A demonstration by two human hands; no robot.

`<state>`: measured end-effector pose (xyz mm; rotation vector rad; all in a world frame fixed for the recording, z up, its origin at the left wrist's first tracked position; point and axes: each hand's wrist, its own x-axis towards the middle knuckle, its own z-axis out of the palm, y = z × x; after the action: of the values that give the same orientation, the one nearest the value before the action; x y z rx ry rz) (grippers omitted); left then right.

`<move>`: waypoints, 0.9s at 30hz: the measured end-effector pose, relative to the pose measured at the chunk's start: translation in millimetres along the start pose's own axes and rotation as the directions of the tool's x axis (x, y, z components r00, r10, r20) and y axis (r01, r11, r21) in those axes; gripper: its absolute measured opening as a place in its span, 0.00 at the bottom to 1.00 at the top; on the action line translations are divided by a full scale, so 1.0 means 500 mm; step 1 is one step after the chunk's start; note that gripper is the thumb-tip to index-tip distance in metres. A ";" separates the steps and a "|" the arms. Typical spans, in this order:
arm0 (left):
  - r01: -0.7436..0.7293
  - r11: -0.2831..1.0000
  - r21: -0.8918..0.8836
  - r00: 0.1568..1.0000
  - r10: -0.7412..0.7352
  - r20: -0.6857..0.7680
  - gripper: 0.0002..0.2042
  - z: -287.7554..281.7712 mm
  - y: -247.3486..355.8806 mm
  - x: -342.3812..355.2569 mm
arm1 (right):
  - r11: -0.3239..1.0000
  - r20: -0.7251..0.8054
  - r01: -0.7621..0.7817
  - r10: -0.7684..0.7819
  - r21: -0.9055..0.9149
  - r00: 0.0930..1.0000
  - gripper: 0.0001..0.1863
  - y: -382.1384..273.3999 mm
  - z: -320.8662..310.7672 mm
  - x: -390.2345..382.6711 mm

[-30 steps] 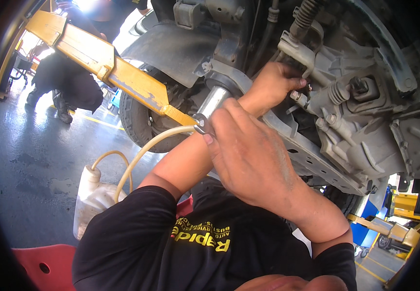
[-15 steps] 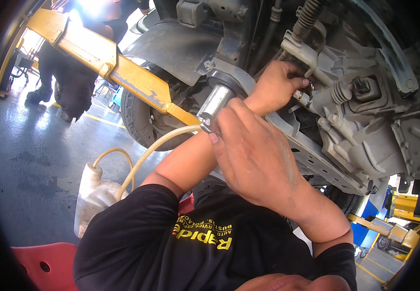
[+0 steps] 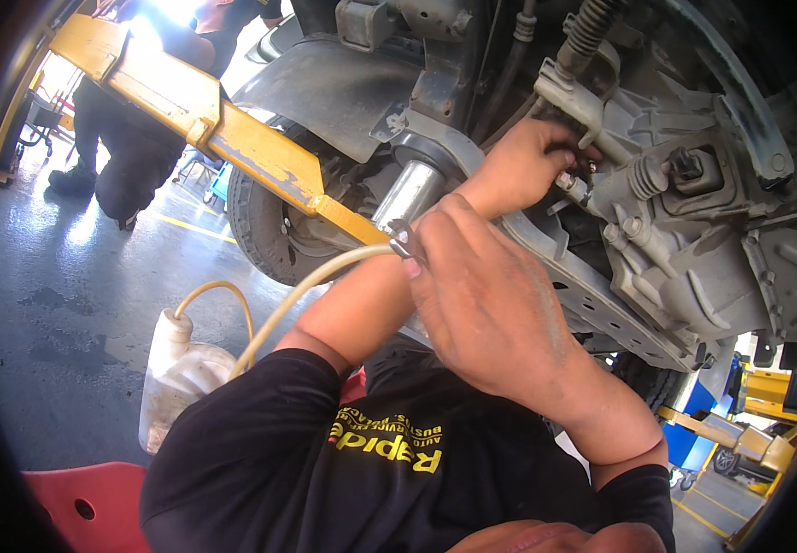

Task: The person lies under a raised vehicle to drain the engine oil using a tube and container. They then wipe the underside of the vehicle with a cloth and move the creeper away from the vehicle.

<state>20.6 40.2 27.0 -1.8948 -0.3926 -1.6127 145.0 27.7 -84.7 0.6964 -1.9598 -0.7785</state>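
My left hand point(image 3: 532, 164) reaches up beside the grey gearbox housing point(image 3: 684, 267), fingers closed at a small fitting point(image 3: 567, 182) below a bracket; what they grip is partly hidden. Closer to me, my right hand point(image 3: 477, 295) crosses over the left forearm, closed on a small forked metal tool point(image 3: 403, 238) with a pale yellowish hose point(image 3: 325, 269) at it. The hose curves down toward a translucent plastic bottle point(image 3: 177, 387) with a second tube, at lower left. Behind my right hand is a shiny steel cylinder point(image 3: 410, 194).
A yellow lift arm point(image 3: 256, 152) runs diagonally below the vehicle, near a wheel point(image 3: 253, 226). A co-worker point(image 3: 117, 161) in dark clothes is at upper left. A red board point(image 3: 85, 493) lies under me; a blue cabinet point(image 3: 693, 429) stands at lower right.
My right hand and the metal tool have shifted slightly to the right. My left fingers moved a little at the fitting. The co-worker's legs changed position.
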 end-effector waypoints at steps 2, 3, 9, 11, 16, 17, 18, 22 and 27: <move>-0.035 0.998 0.047 0.999 0.035 0.014 0.15 0.000 0.010 -0.011 | 1.000 -0.007 -0.029 0.029 0.003 1.000 0.09 0.007 0.000 -0.006; -0.022 0.997 0.071 1.000 0.021 0.013 0.17 -0.003 0.011 -0.013 | 0.999 -0.011 -0.033 0.033 0.009 0.999 0.09 0.009 -0.003 -0.008; -0.059 0.988 0.145 0.997 0.051 0.058 0.27 -0.017 0.018 -0.024 | 0.996 0.013 -0.085 0.085 0.015 0.996 0.11 0.025 -0.020 -0.009; -0.124 0.978 0.165 0.991 0.113 0.076 0.29 -0.016 0.013 -0.023 | 0.993 0.049 -0.111 0.109 0.037 0.993 0.12 0.022 -0.027 -0.007; -0.231 0.946 0.227 0.973 0.220 0.074 0.28 -0.021 0.009 -0.030 | 0.971 0.044 -0.113 0.106 0.212 0.993 0.16 0.027 -0.031 -0.008; -0.254 0.937 0.239 0.967 0.246 0.060 0.26 -0.021 0.010 -0.033 | 0.966 0.063 -0.120 0.109 0.229 0.992 0.17 0.027 -0.034 -0.004; -0.270 0.918 0.289 0.963 0.265 0.058 0.27 -0.019 0.011 -0.035 | 0.961 0.080 -0.134 0.118 0.241 0.990 0.17 0.028 -0.036 -0.003; -0.342 0.814 0.470 0.935 0.347 0.078 0.27 -0.013 0.009 -0.045 | 0.958 0.064 -0.115 0.102 0.261 0.993 0.14 0.030 -0.034 -0.005; -0.359 0.776 0.518 0.920 0.389 0.054 0.25 -0.003 0.003 -0.058 | 0.940 0.025 -0.089 0.085 0.329 0.996 0.11 0.032 -0.017 -0.012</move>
<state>14.2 42.7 -1.1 -1.3977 -0.3540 -1.1410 152.5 40.3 -72.8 0.7955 -2.1395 -0.4020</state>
